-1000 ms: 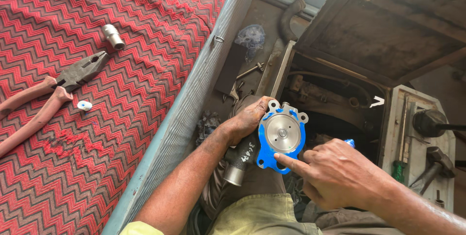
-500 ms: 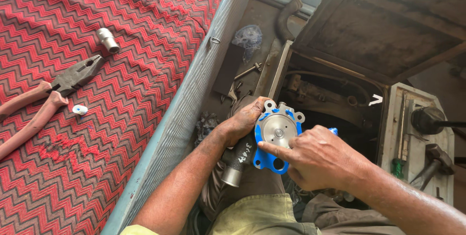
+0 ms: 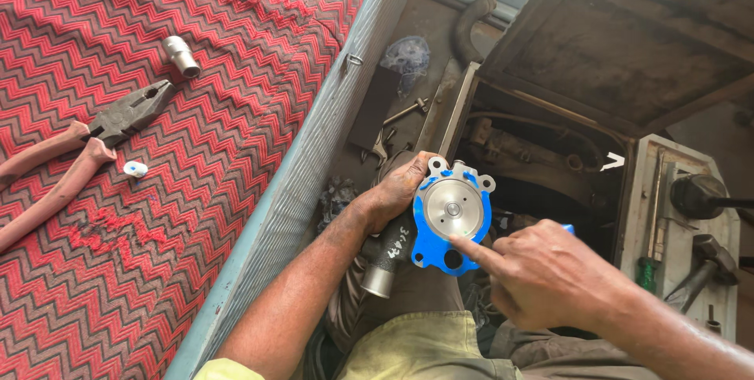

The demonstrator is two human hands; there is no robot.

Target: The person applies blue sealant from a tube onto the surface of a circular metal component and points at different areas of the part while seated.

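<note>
- Pump (image 3: 450, 209) — a round metal housing with a blue gasket (image 3: 424, 239) laid on its flange — is held up over the person's lap, beside the open engine bay (image 3: 542, 168) and just right of the ribbed metal edge of the red zigzag mat (image 3: 196, 191).
- Left hand (image 3: 397, 188) grips the pump from behind and the left, fingers wrapped round the body, thumb at the flange rim; a metal pipe stub (image 3: 382, 270) sticks out below the wrist.
- Right hand (image 3: 550, 274) is mostly curled, holding nothing I can see, with only the forefinger (image 3: 471, 250) stretched out, its tip on the lower part of the gasket near a bolt hole.
- To do this well, I judge: press the gasket flat all round, line every hole up with the flange ears, and keep the face level so the gasket does not slide.
- The left forearm comes up from the lower left; the right comes in from the lower right, wrist bent inward — both elbows kept close to the body.
- On the mat lie pliers (image 3: 94, 140) with pink handles, a socket (image 3: 181, 56) and a small washer (image 3: 135, 169), well apart from the hands.
- A green-handled screwdriver (image 3: 648, 266) and a hammer (image 3: 703, 266) rest on a tray to the right.
</note>
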